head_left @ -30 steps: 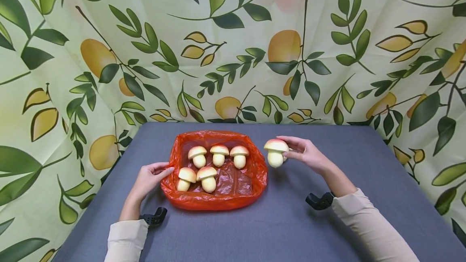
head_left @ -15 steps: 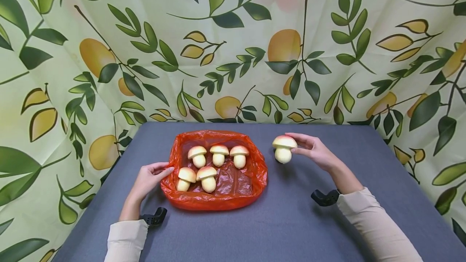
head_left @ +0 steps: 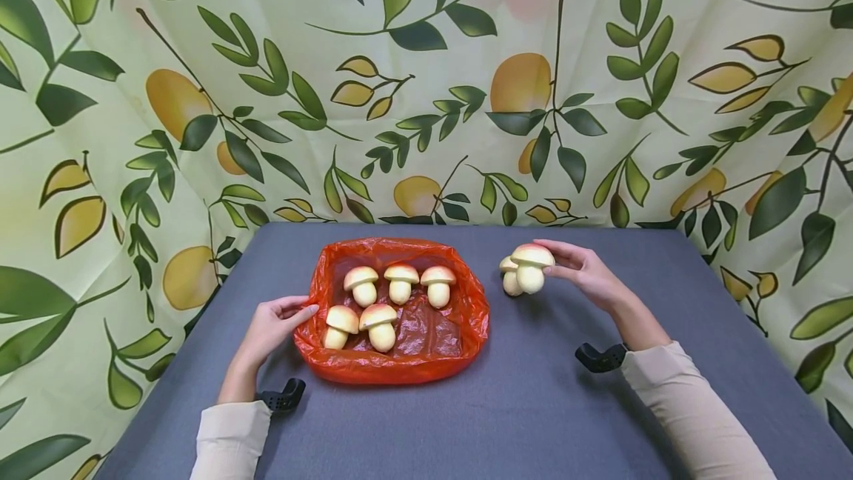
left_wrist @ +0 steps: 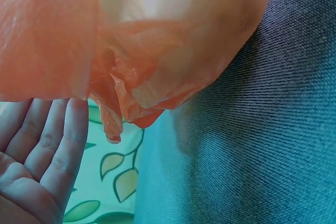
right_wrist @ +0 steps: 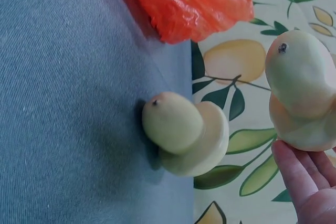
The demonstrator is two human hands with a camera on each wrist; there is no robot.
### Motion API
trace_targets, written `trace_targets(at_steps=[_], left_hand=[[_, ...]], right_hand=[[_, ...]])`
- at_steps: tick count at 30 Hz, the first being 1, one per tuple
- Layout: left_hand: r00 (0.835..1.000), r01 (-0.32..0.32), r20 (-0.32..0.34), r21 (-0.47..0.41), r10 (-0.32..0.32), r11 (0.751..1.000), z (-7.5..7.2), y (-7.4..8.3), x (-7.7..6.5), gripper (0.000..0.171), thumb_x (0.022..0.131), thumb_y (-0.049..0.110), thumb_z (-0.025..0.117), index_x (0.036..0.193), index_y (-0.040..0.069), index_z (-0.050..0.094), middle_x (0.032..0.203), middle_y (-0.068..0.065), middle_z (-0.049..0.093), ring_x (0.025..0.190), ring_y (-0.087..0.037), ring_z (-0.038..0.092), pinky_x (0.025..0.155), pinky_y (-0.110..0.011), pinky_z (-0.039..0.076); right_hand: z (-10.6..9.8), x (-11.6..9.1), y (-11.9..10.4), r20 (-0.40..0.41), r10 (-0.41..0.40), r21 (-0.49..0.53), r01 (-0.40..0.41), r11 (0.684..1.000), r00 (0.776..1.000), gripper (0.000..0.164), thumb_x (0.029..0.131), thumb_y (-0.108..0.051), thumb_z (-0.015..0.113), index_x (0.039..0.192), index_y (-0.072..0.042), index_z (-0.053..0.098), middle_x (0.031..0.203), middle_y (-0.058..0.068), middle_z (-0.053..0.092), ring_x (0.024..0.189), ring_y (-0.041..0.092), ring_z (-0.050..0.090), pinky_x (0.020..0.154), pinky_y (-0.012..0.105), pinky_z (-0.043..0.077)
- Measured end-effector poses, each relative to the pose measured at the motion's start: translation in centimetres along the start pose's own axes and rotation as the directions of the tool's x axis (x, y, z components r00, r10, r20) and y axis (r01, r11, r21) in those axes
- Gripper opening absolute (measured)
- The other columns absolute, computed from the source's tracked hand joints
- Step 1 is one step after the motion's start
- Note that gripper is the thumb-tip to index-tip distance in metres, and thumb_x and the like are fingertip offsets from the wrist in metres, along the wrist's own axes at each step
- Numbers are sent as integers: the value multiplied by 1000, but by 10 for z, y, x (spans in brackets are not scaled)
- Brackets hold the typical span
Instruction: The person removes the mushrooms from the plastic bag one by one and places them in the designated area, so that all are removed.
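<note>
My right hand holds a toy mushroom by its red-topped cap, above the table to the right of the red plastic bag. A second mushroom stands on the table just behind it, partly covered in the head view; the right wrist view shows this standing mushroom apart from the held mushroom. At the bag's left rim is my left hand, its thumb over the rim and its fingers outside, pinching the plastic. In the left wrist view the bag hides those fingertips.
Inside the open bag lie several mushrooms, among them a back-row mushroom and a front mushroom. The bag's front right inside shows bare plastic. Grey cloth covers the table, and a leaf-patterned curtain hangs behind it.
My right hand has moved right and slightly back with the mushroom, away from the bag. The standing mushroom behind it now shows on the left. My left hand and the bag keep their places.
</note>
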State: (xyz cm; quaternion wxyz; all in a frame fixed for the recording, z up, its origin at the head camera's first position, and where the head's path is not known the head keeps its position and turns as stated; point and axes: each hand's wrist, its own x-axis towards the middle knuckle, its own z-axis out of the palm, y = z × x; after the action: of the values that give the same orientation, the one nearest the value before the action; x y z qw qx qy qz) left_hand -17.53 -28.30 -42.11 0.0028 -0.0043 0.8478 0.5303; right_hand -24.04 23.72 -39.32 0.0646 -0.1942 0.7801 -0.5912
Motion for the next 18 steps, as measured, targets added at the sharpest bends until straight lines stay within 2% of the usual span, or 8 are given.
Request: trace_targets(at_steps=[12, 18], left_hand=[[1000, 4, -1, 8, -4, 1000, 0, -1, 0, 41, 89, 19, 68, 119, -10, 62, 89, 8, 75, 72, 6, 65, 67, -17, 54], [1000, -5, 0, -1, 5, 1000, 0, -2, 0, 41, 89, 18, 68, 118, -10, 62, 88, 9, 75, 71, 6, 65, 66, -17, 54]], right_hand=[[-9, -4, 5, -14, 23, 13, -23, 1000, 1000, 58, 93, -9, 61, 142, 9, 37, 115, -33, 58, 106, -17, 56, 87, 5, 44], [-14, -3, 9, -12, 61, 15, -60, 998, 998, 59, 94, -10, 61, 143, 10, 35, 112, -34, 58, 104, -17, 56, 86, 6, 44]])
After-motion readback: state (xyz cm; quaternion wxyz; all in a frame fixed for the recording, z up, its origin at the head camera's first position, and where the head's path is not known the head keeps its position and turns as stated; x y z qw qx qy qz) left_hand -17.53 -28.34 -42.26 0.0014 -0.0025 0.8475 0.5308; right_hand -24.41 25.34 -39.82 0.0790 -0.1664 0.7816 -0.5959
